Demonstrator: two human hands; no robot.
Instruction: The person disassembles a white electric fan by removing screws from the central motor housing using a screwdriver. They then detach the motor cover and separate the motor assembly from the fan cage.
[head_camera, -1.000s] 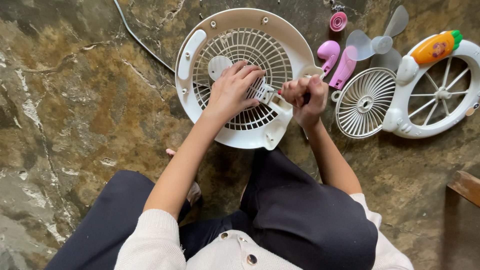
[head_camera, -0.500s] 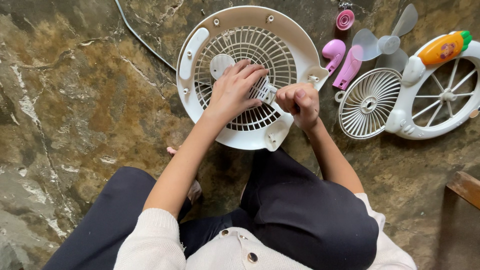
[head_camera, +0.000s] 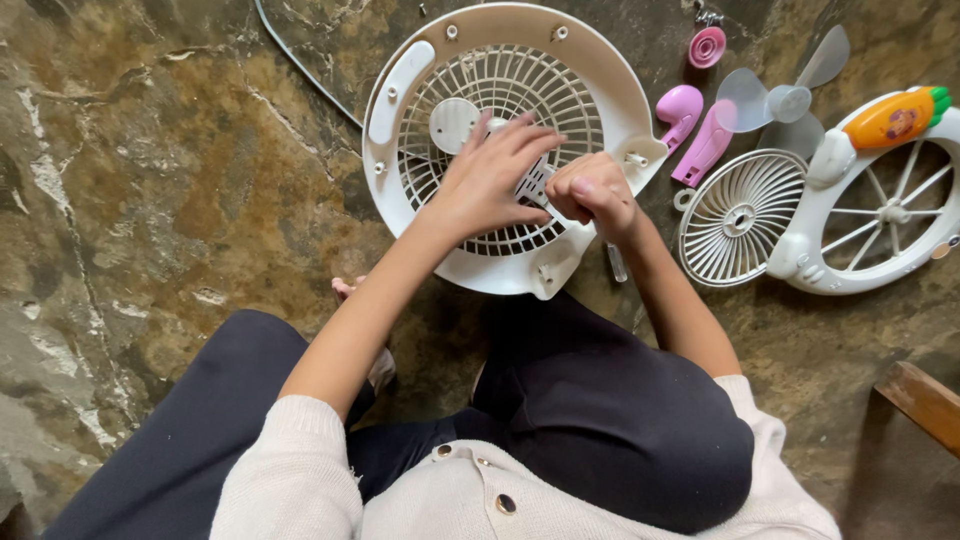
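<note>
The left hand (head_camera: 490, 180) still presses flat, fingers spread, on the white fan housing (head_camera: 400, 90) on the floor, while the right hand (head_camera: 592, 190), now lower, fists a small tool at its grille.

Fan housing (head_camera: 400, 95) lies on floor (head_camera: 150, 200), w/ both hands on its grille: left hand (head_camera: 490, 180) beside right hand (head_camera: 595, 190). Small grille (head_camera: 738, 218) to its right, wheel-shaped frame (head_camera: 870, 265) further right, blade (head_camera: 785, 100) behind them.
</note>
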